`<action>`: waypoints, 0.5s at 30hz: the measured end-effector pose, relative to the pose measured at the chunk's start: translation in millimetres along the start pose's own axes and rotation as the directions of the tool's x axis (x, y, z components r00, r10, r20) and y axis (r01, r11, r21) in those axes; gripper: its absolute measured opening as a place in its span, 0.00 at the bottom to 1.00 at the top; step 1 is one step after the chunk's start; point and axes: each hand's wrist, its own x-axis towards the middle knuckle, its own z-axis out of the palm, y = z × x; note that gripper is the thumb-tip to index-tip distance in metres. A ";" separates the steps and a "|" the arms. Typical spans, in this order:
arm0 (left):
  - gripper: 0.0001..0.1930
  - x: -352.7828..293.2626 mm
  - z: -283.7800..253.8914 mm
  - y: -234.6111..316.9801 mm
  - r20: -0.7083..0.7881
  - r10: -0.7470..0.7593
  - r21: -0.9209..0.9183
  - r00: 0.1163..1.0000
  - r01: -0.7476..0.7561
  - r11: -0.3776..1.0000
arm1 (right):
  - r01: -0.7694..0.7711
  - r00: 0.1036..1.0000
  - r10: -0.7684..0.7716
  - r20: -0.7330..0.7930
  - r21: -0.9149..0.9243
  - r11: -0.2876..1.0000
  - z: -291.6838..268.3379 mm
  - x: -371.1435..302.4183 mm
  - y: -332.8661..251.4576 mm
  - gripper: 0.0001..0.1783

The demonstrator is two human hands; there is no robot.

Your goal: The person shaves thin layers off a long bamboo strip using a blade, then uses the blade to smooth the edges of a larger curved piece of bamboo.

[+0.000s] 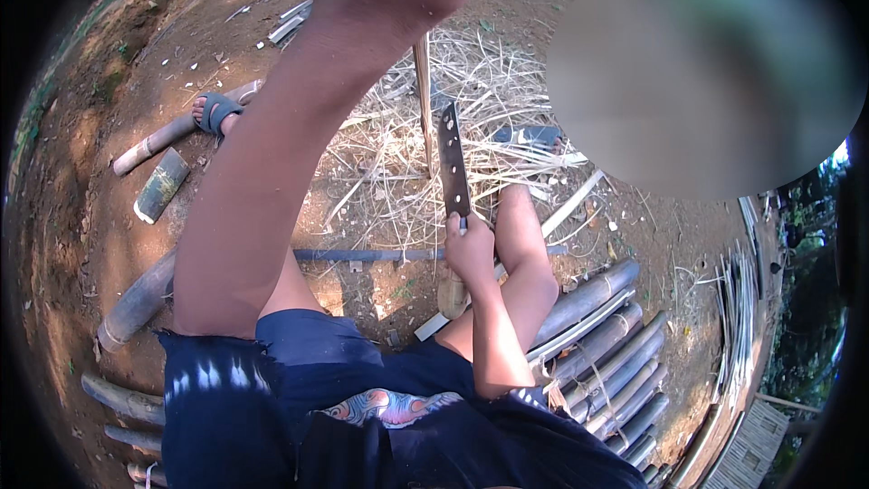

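Observation:
My right hand (470, 249) is wrapped round the handle of a large knife. Its dark blade (453, 158) has a row of holes and points away from me. A pale wooden handle (452, 294) shows below my fist. My left arm (272, 172) is raised close to the camera and runs past the top edge, so its hand is out of sight. Under that arm a narrow bamboo strip (423, 100) stands nearly upright, just left of the blade; its upper end is hidden. Pale shavings (489, 81) lie in a heap on the ground beyond the knife.
Bamboo poles (597, 353) lie side by side at my right. Cut bamboo pieces (163, 186) and a thicker pole (136, 308) are on the left. Long split strips (738, 317) lie far right. A thin pole (371, 254) crosses before me. The upper right is blurred.

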 end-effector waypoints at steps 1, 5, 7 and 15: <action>0.23 -15.7 24.6 -18.7 -0.042 -0.017 -0.071 0.999 0.014 0.997 | 0.090 0.981 -0.114 -0.157 -0.152 0.984 -28.8 -5.6 34.1 0.17; 0.25 8.2 -22.2 4.9 -0.051 -0.074 0.079 0.996 0.078 0.994 | 0.185 0.983 -0.183 -0.032 0.069 0.980 1.5 -18.0 0.2 0.16; 0.25 0.3 -0.9 0.4 -0.046 -0.169 0.001 0.985 0.169 0.986 | 0.236 0.972 -0.232 -0.044 0.113 0.965 -29.2 -31.4 -25.8 0.12; 0.27 -6.0 -10.0 -5.6 0.022 -0.169 -0.023 0.985 0.169 0.985 | 0.605 0.791 -0.580 -0.195 0.110 0.788 -40.4 -54.2 -83.6 0.16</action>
